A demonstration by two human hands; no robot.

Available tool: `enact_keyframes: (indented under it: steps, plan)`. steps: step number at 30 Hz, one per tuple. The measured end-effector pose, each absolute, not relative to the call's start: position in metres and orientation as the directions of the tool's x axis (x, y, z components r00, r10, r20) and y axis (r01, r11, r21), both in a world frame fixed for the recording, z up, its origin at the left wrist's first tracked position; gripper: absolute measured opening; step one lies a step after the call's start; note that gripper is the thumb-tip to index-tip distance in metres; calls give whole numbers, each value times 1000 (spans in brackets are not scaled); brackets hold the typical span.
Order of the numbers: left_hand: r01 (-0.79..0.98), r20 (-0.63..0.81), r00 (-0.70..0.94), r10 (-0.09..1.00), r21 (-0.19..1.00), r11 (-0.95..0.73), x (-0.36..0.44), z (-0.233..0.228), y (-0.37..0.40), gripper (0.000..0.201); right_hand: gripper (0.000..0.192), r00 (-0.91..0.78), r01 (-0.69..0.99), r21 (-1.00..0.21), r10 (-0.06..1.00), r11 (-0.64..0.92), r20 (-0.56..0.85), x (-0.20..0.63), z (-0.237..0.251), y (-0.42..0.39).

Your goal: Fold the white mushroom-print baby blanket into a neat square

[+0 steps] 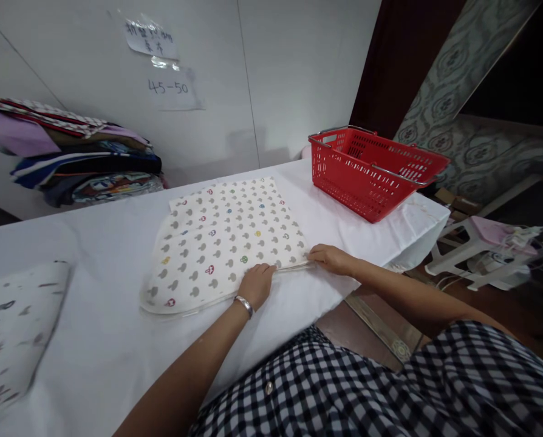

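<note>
A folded white cloth [226,240] printed with small grey and coloured tree shapes lies flat on the white-covered table [116,340]. My left hand [256,284], with a silver bracelet at the wrist, presses on the cloth's near edge. My right hand [328,258] pinches the near right corner of the same cloth. Both hands rest on the cloth's front hem, a hand's width apart.
A red plastic shopping basket [372,173] with metal handles stands at the table's far right corner. A stack of folded fabrics [80,155] sits at the back left against the wall. Another folded patterned cloth [11,331] lies at the near left. A white stool [481,252] is beyond the table's right edge.
</note>
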State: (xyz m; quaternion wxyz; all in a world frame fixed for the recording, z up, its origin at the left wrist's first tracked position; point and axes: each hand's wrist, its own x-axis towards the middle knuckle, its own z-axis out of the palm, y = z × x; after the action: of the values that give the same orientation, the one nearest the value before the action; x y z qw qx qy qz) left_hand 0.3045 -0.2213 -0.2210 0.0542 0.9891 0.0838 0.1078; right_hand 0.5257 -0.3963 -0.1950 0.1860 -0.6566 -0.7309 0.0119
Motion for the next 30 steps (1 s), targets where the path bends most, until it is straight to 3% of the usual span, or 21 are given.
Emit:
enact_keyframes:
  steps: [8, 17, 24, 30]
  plan:
    - [188, 193, 953, 232, 223, -956, 307, -218, -220, 35, 26, -209, 951, -195, 963, 241, 170, 514, -193, -409]
    - [173, 157, 965, 210, 221, -960, 303, -216, -225, 33, 28, -128, 984, -92, 970, 150, 206, 509, -205, -404]
    - [165, 180, 963, 199, 190, -968, 300, -218, -227, 31, 30, -128, 985, -92, 975, 147, 183, 508, -208, -406]
    - [181, 179, 959, 218, 204, -962, 300, -218, -229, 26, 30, -79, 981, -154, 964, 121, 255, 521, -204, -401]
